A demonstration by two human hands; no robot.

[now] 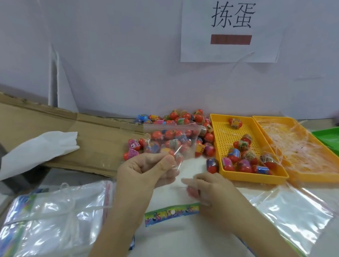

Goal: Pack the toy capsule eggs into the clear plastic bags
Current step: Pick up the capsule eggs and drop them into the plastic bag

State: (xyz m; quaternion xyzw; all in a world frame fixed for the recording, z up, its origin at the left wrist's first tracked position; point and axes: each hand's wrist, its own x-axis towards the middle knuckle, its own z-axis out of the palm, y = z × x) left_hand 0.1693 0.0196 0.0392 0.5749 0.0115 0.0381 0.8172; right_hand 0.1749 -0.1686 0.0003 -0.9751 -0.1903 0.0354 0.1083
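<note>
Packing barely begun, frame centre.
Your left hand (147, 170) pinches the clear bag (177, 135), seemingly empty; your right hand (207, 188) is too blurred to tell its grip. Eggs (184, 117) lie loose behind and in the yellow tray (216, 145).

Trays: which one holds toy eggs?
The perforated yellow tray, leftmost, holds the eggs; the plain yellow tray has only clear plastic strips, the green tray none visible.

A white paper sheet (201, 25) taped to the wall (119, 51) bears the large black characters 拣蛋 above a reddish-brown bar, and one pink-labelled capsule egg (133, 145) shows "6+"; other labels are too blurred to read
</note>
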